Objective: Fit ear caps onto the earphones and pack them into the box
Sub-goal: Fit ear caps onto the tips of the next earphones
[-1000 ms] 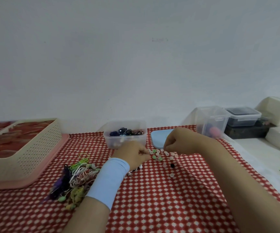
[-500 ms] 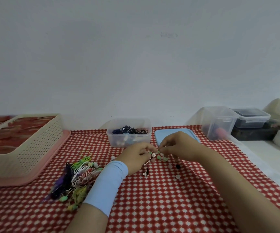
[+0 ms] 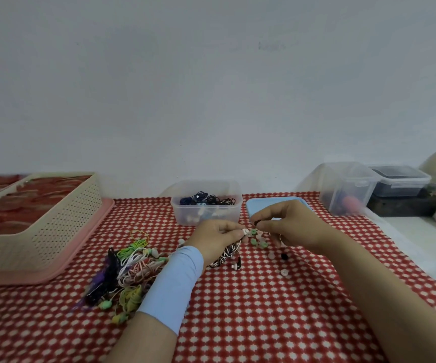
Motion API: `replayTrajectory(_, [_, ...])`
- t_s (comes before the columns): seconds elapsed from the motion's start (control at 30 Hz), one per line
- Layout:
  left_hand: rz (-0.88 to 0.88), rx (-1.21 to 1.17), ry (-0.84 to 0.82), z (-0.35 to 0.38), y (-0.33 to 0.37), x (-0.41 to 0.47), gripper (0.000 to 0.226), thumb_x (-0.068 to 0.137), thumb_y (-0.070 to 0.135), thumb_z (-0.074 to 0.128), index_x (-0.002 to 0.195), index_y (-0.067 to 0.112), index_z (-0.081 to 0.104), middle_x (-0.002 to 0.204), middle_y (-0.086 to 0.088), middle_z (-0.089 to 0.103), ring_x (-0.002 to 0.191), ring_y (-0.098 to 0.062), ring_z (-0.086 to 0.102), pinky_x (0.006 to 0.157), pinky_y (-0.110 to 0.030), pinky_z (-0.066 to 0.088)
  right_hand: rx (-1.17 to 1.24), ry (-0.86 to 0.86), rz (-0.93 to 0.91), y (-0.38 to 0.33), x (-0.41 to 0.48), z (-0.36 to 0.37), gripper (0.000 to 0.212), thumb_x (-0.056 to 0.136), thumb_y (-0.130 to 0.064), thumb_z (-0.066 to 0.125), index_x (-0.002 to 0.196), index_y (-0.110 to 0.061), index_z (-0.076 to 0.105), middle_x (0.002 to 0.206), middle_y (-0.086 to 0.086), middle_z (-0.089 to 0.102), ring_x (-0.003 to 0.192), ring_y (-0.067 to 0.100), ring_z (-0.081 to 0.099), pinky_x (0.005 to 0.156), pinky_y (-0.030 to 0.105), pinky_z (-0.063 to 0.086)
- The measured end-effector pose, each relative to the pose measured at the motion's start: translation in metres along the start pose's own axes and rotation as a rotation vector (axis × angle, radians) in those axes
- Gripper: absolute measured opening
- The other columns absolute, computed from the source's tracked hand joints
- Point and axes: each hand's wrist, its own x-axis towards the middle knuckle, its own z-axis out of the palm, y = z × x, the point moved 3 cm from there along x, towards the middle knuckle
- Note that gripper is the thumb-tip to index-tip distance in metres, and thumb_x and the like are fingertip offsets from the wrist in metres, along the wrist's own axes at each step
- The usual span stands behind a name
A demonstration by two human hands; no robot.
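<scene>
While left hand grips earphone, right pinches cap.

One wide-angle view from the person's head looks forward and slightly down across the bench to the wall, which fills the upper half. The left hand and right hand sit near the lens, just below centre.

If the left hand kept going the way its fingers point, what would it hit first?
Most likely the right hand, which faces it just ahead. The loose ear caps lie on the cloth beneath that line, though height is hard to judge.
</scene>
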Motion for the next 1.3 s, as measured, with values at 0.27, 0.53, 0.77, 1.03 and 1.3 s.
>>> replayTrajectory(0.27, [-0.017,-0.130,-0.002,0.001,-0.002,-0.002,0.011,0.091,0.021,0.068,0.100,0.020,0.075,0.090,0.007,0.077,0.083,0.005,0.069,0.067,-0.001,0.045,0.149,-0.106,0.036,-0.004,-0.003,0.011,0.010,0.090,-0.010,0.074,0.097,-0.010,0.080,0.066,0.006,0.071,0.048,0.015,0.056,0.041,0.021,0.034])
replayTrajectory(0.53, [-0.018,-0.090,0.016,0.001,-0.004,-0.001,0.019,0.090,0.022,0.069,0.105,0.014,0.076,0.092,0.007,0.077,0.083,0.007,0.068,0.067,0.000,0.044,0.176,-0.159,0.062,-0.006,-0.006,0.010,0.015,0.091,-0.007,0.071,0.091,-0.015,0.084,0.081,0.010,0.077,0.052,0.021,0.060,0.040,0.023,0.032])
replayTrajectory(0.77, [-0.002,-0.030,0.042,0.000,-0.003,-0.002,0.017,0.088,0.023,0.071,0.103,0.017,0.077,0.090,0.013,0.074,0.077,0.012,0.065,0.066,-0.001,0.044,0.185,-0.157,0.094,-0.005,-0.006,0.013,0.015,0.090,-0.008,0.072,0.091,-0.016,0.084,0.082,0.009,0.078,0.052,0.018,0.060,0.040,0.022,0.035])
replayTrajectory(1.03, [0.042,-0.032,0.084,-0.001,0.001,-0.001,0.018,0.086,0.023,0.074,0.103,0.018,0.077,0.097,0.011,0.074,0.087,0.008,0.066,0.073,-0.001,0.046,0.205,-0.131,0.096,-0.006,-0.006,0.012,0.013,0.090,-0.011,0.072,0.098,-0.012,0.082,0.083,0.009,0.077,0.057,0.014,0.061,0.040,0.020,0.038])
replayTrajectory(1.3, [0.073,-0.065,0.136,-0.004,0.007,-0.002,0.011,0.084,0.018,0.076,0.095,0.018,0.078,0.089,0.008,0.077,0.082,0.002,0.071,0.078,-0.010,0.051,0.228,-0.072,0.096,-0.005,-0.004,0.014,0.009,0.092,-0.014,0.072,0.093,-0.012,0.081,0.091,0.012,0.078,0.057,0.013,0.062,0.042,0.022,0.039])
